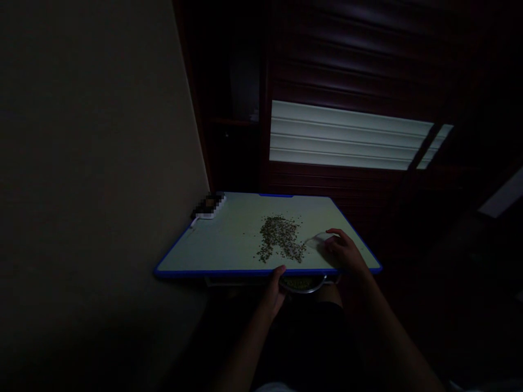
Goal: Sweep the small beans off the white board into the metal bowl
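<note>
Grains (279, 233) lie left of our right hand (345, 252).
Its fingers hold a clear piece (316, 240) reaching toward them; our left hand (276, 287) is beside the bowl (303, 285), grip unclear.

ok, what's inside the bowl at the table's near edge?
Small greenish bits, too dark to identify, show in the near part of the bowl. The table covers its far part.
</note>
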Available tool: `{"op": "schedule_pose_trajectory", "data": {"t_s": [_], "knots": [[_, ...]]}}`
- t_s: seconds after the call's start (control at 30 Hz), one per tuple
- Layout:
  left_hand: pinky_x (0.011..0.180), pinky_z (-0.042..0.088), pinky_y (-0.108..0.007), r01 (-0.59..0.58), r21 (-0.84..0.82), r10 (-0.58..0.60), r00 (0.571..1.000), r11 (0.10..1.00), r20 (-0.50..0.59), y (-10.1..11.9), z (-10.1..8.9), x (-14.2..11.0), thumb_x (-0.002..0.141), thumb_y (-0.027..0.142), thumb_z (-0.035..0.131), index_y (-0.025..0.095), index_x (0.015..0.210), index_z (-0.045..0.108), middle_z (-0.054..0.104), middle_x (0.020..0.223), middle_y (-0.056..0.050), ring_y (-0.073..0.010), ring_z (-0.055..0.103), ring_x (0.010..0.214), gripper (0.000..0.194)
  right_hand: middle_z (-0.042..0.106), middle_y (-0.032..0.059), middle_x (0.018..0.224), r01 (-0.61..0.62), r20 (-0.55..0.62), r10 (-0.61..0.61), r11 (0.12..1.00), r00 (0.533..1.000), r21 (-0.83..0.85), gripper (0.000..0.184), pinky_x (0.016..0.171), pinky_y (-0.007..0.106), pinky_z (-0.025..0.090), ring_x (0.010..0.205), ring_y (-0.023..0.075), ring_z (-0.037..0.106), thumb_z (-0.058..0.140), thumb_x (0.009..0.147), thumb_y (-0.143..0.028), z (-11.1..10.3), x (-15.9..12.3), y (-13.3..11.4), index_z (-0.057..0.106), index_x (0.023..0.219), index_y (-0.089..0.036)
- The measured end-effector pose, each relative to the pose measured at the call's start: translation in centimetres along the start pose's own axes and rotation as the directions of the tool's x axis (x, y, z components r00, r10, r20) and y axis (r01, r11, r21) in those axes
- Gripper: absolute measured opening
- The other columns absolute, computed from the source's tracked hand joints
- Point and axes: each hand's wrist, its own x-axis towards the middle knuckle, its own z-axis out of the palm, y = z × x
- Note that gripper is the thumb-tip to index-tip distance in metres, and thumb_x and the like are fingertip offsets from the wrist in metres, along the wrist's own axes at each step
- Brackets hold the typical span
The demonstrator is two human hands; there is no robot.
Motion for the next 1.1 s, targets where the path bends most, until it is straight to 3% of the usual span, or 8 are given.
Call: {"op": "schedule_pose_trajectory", "data": {"t_s": [0.17,0.3,0.47,0.6,0.87,1.1], "knots": [[0.107,0.054,-0.046,0.003,-0.001,-0.003,1.000,1.000,0.002,0.07,0.11,-0.03,0.084,0.025,0.077,0.017,0.106,0.073,0.083,0.101,-0.008,-0.0282,0.076,0.108,0.024,0.069,0.0070,0.115,0.020,0.128,-0.001,0.990,0.992,-0.141,0.031,0.081,0.038,0.061,0.094,0.0188,0.070,0.066,0.099,-0.036,0.19,-0.43,-0.18,0.064,0.123,-0.016],[0.107,0.054,-0.044,0.006,-0.002,-0.006,1.000,1.000,0.004,0.16,0.24,-0.08,0.085,0.024,0.074,0.014,0.103,0.073,0.082,0.106,-0.012,-0.0292,0.074,0.112,0.021,0.069,0.0073,0.118,0.035,0.158,0.001,0.975,0.987,-0.221,0.032,0.084,0.039,0.061,0.097,0.0199,0.070,0.066,0.099,-0.037,0.36,-0.44,-0.30,0.065,0.123,-0.016],[0.107,0.054,-0.043,0.018,0.004,-0.017,1.000,1.000,-0.013,0.32,0.42,-0.29,0.088,0.022,0.070,0.015,0.104,0.072,0.081,0.114,-0.011,-0.0279,0.074,0.113,0.017,0.068,0.0083,0.122,0.036,0.084,-0.013,0.961,0.996,-0.275,0.033,0.087,0.041,0.061,0.102,0.0211,0.069,0.066,0.099,-0.037,0.29,-0.01,0.19,0.064,0.126,-0.017],[0.105,0.056,-0.045,0.035,0.015,-0.035,0.999,0.999,-0.019,0.46,0.52,-0.38,0.088,0.023,0.070,0.013,0.102,0.073,0.082,0.106,-0.013,-0.0291,0.074,0.113,0.017,0.067,0.0090,0.125,0.043,0.025,-0.037,0.958,0.999,-0.282,0.035,0.088,0.042,0.061,0.103,0.0217,0.069,0.065,0.100,-0.038,0.13,0.28,0.64,0.062,0.128,-0.017],[0.106,0.055,-0.045,0.015,0.005,-0.015,0.999,1.000,-0.029,0.40,0.59,-0.39,0.089,0.023,0.069,0.018,0.116,0.071,0.082,0.108,-0.009,-0.0276,0.073,0.116,0.028,0.067,0.0090,0.126,0.084,0.035,-0.077,0.950,0.996,-0.302,0.034,0.089,0.042,0.060,0.104,0.0215,0.069,0.064,0.100,-0.037,0.18,0.23,0.21,0.063,0.128,-0.018],[0.107,0.054,-0.044,0.003,0.008,-0.003,1.000,1.000,-0.025,0.38,0.41,-0.35,0.090,0.022,0.069,0.015,0.114,0.071,0.082,0.106,-0.010,-0.0275,0.074,0.114,0.025,0.067,0.0091,0.127,0.061,-0.011,-0.068,0.953,0.998,-0.297,0.035,0.090,0.043,0.060,0.105,0.0220,0.069,0.065,0.100,-0.037,0.20,0.16,-0.12,0.063,0.128,-0.018]]}}
